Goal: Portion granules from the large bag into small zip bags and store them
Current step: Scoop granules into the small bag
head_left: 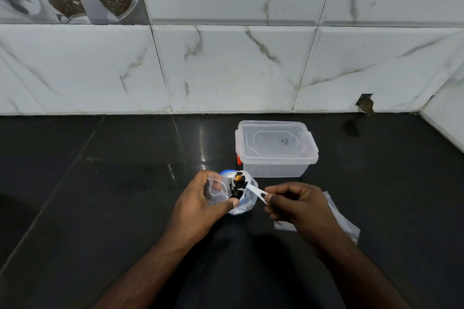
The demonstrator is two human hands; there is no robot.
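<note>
Fingers and thumb of left hand (200, 198) curl round mouth of small clear zip bag (218, 189), holding it open. Right hand (293, 204) pinches handle of small white plastic spoon (244, 184), dark granules (238, 180) heaped over the opening. Step, likely: tipping a portion in. Next: tilt spoon, no spill. Large bag (244, 204) beneath, mostly hidden. Clear lidded plastic box (276, 148) behind, contents unclear.

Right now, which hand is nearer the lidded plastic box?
Right. The right hand sits just below the box's front edge; the left hand lies further to the box's lower left.
</note>
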